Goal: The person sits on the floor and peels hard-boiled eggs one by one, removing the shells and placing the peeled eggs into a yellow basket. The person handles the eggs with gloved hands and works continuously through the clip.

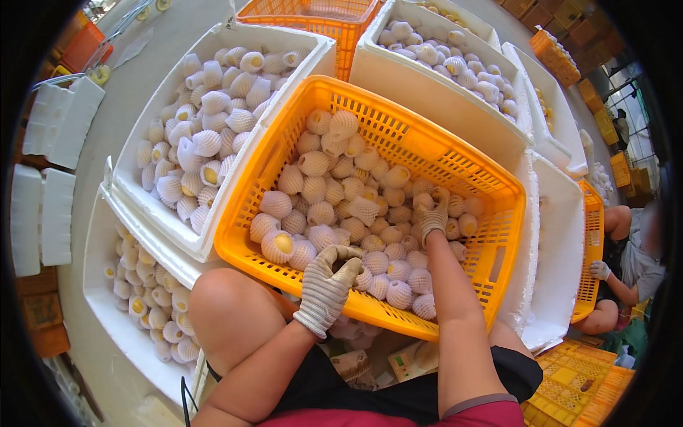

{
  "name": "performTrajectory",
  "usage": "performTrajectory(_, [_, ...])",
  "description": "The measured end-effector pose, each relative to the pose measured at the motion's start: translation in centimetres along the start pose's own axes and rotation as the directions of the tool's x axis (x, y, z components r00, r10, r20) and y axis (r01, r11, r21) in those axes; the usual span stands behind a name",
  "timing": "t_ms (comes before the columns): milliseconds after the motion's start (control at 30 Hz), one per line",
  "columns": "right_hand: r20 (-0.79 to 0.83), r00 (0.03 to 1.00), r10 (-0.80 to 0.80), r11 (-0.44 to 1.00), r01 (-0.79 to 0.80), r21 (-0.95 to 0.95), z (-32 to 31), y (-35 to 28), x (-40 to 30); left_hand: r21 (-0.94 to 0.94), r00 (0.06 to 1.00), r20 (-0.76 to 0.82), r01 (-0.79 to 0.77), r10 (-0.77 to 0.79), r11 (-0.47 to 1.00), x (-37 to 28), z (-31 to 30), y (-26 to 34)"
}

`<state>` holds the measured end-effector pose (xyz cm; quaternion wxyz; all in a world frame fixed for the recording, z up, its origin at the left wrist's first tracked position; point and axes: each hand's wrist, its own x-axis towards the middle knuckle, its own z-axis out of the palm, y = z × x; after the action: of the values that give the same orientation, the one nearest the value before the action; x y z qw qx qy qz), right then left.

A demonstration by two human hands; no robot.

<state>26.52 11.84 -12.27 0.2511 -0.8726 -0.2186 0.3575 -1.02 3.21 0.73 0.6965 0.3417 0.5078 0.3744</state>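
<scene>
Across my knees lies an orange plastic crate, its floor covered with yellow fruits in white foam net sleeves. My left hand, in a striped knit glove, is over the near rim with thumb and fingers curled; whether something sits between them cannot be told. My right hand, in the same kind of glove, reaches into the right part of the crate, its fingers at a sleeved fruit. Whether it grips that fruit is not clear.
White foam boxes of sleeved fruit stand at the left, lower left and beyond the crate. Another foam box is on the right. A co-worker sits past it by another orange crate. Yellow crates lie lower right.
</scene>
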Motion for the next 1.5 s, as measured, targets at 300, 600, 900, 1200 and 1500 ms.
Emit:
performTrajectory(300, [0.371,0.619,-0.692,0.622,0.251,0.741,-5.8,-1.7,-17.5,-0.032,0.947,0.257,0.208,-0.193,0.978,-0.6,0.1,1.8])
performTrajectory(600, [0.193,0.659,-0.727,0.509,0.329,0.795,-4.3,-1.2,-25.0,0.300,0.941,0.294,-0.257,0.167,0.919,-2.3,0.1,0.7])
performTrajectory(900, [-0.160,0.762,-0.627,0.648,0.624,0.436,-3.3,1.0,-25.4,-0.003,0.971,0.241,-0.004,0.004,1.000,-3.7,0.3,1.4])
performTrajectory(1200, [-0.327,0.493,-0.807,0.578,0.774,-0.258,-4.0,0.9,-25.7,0.017,0.978,0.204,-0.054,0.050,0.998,-3.1,0.0,0.5])
performTrajectory(1500, [-0.240,0.549,-0.800,0.543,0.834,0.098,-4.2,1.6,-25.3,-0.160,0.927,0.358,0.180,-0.113,0.971,-3.4,-0.3,2.5])
